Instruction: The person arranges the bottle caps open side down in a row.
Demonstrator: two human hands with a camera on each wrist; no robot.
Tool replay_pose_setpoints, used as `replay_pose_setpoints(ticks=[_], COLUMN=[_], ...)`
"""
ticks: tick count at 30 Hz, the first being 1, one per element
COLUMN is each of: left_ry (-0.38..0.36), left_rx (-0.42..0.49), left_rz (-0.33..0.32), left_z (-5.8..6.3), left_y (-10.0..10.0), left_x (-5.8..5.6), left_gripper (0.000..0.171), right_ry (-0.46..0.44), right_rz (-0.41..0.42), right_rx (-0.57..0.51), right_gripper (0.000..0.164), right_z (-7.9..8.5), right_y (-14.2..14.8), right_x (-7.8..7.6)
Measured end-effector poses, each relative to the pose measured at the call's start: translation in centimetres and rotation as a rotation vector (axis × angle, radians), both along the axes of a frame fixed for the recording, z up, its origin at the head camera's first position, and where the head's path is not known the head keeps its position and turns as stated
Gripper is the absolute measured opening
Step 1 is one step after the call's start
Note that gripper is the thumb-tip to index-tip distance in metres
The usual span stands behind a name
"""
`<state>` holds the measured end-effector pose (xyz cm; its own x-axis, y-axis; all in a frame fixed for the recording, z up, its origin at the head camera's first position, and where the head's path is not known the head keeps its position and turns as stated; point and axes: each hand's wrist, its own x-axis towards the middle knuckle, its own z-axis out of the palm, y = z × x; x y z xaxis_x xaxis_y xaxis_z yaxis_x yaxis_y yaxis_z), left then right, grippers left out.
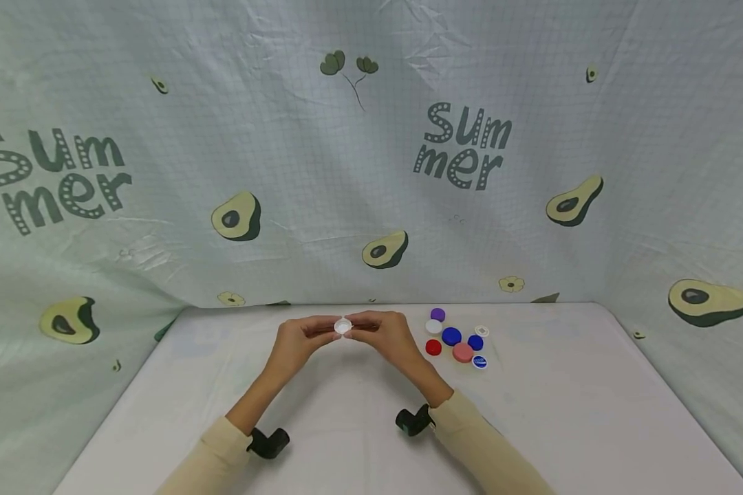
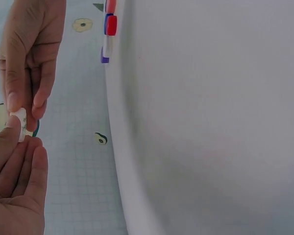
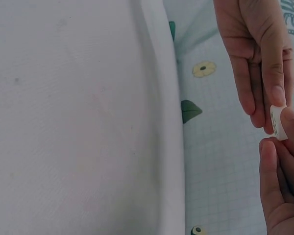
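A small white bottle cap (image 1: 343, 326) is held up between both hands, its hollow inside turned toward the head camera. My left hand (image 1: 300, 338) pinches its left side between thumb and fingertips. From the opposite side my right hand (image 1: 389, 335) pinches the same cap. In the left wrist view the cap (image 2: 20, 122) appears edge-on with faint green marks, and the thumbs of both hands lie against it. The right wrist view also has the cap (image 3: 278, 122) edge-on, with the fingers of both hands stretched out behind it.
Right of the hands, several caps lie grouped on the white table (image 1: 569, 412): purple (image 1: 437, 314), white (image 1: 433, 326), blue (image 1: 451, 336), red (image 1: 433, 347), pink (image 1: 463, 353) and others. A printed cloth (image 1: 309, 172) hangs behind the table's back edge.
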<state>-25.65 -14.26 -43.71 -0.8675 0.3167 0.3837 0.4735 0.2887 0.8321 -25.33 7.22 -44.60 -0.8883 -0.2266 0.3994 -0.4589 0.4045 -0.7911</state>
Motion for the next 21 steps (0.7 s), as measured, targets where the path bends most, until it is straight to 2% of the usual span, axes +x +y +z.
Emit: replay_pose_setpoints(ticks=[11, 18, 21], left_ry=[-0.055, -0.087, -0.094], left_rx=[-0.179, -0.265, -0.303], left_rz=[0.007, 0.013, 0.027], left_z=[0.4, 0.6, 0.6], left_y=[-1.7, -2.9, -3.2], left_x=[-1.6, -2.8, -3.3], left_gripper=[0.028, 0.027, 0.026], right_ry=[-0.113, -0.185, -0.196], right_rz=[0.041, 0.078, 0.085], right_rx=[0.091, 0.023, 0.045], right_gripper=[0.031, 0.028, 0.028], right_z=[0.0, -0.8, -0.7], right_y=[-1.4, -2.8, -3.2], right_x=[-2.3, -3.8, -4.1])
